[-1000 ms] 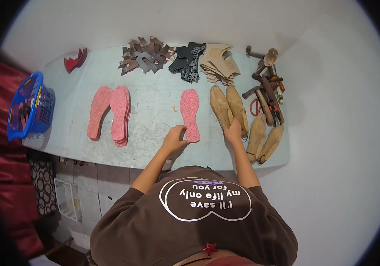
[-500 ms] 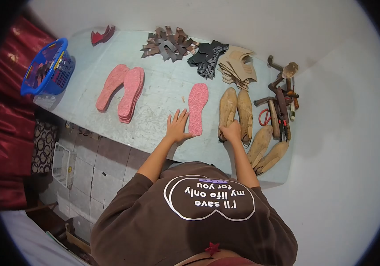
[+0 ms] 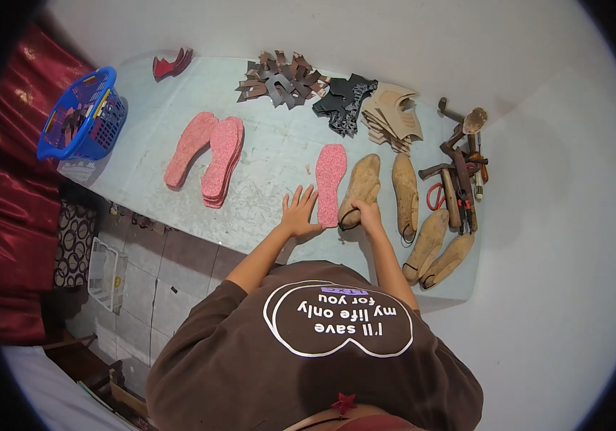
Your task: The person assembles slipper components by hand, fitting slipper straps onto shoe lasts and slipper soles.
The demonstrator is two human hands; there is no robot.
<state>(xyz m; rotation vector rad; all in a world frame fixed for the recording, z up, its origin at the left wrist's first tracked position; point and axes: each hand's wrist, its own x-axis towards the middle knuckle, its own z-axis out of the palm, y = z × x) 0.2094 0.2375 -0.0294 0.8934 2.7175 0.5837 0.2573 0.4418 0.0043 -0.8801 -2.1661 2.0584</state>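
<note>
A single pink speckled insole [image 3: 330, 185] lies lengthwise on the table in front of me. My left hand [image 3: 299, 215] rests flat at its lower left edge, fingers spread and thumb by the heel. My right hand [image 3: 367, 216] is closed round the heel end of a wooden shoe last [image 3: 360, 185], which is tilted just right of the insole. Another wooden shoe last [image 3: 405, 194] lies beside it, and a further pair of lasts [image 3: 426, 244] sits at the lower right.
Stacked pink insoles [image 3: 222, 161] lie left of centre. Brown cut pieces [image 3: 279, 79], black pieces [image 3: 344, 104] and beige pieces [image 3: 394, 118] line the back. Hammers and other tools [image 3: 459, 172] crowd the right edge. A blue basket [image 3: 110, 115] stands at the far left.
My right hand has taken the left last of the upper pair, turned it and shifted it left toward the insole. The view has moved slightly; my left hand remains by the insole.
</note>
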